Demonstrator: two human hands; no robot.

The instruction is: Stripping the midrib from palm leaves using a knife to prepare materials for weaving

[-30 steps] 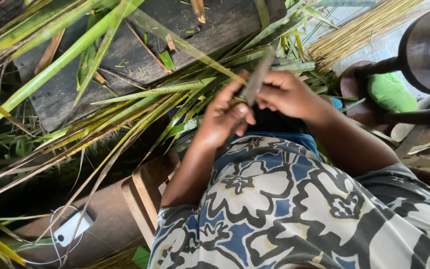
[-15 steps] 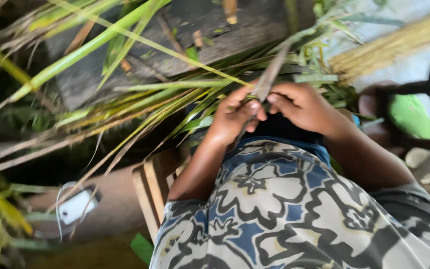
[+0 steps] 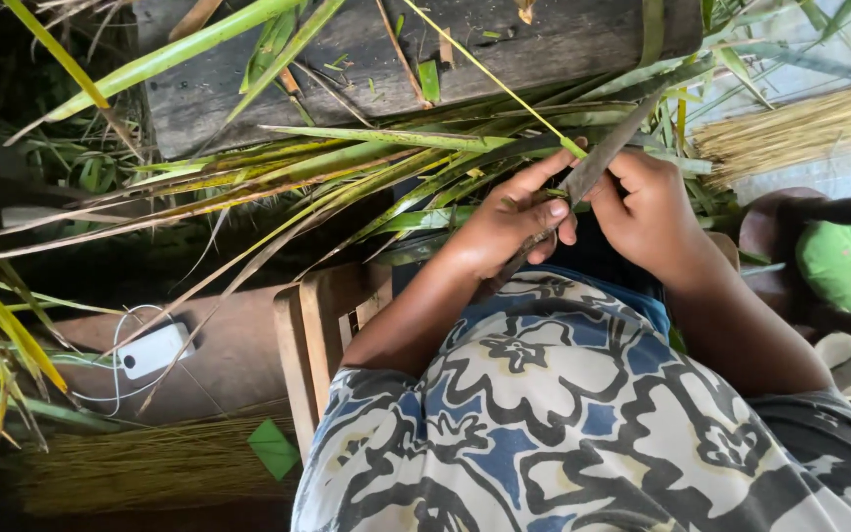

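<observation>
A dark wooden plank (image 3: 366,69) spans the top, its near edge crowded by long green leaves (image 3: 278,177). Both hands work above the lap: the right hand (image 3: 652,212) grips a knife blade (image 3: 598,163) slanting up-right, the left hand (image 3: 509,227) pinches a leaf strip (image 3: 490,74) against it.

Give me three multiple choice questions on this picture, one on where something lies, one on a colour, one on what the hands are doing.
1. Where is the white device with a cord?
A. lower left, on the brown surface
B. on the dark plank
C. in the right hand

2. What colour is the flat diamond-shaped piece by the straw bundle at the bottom?
A. red
B. green
C. blue

3. How is the blade held?
A. lying loose on the plank
B. by one hand only
C. between both hands

Answers: 1 A, the device lies there. 2 B, the piece is green. 3 C, left hand and right hand both grip the blade.
</observation>
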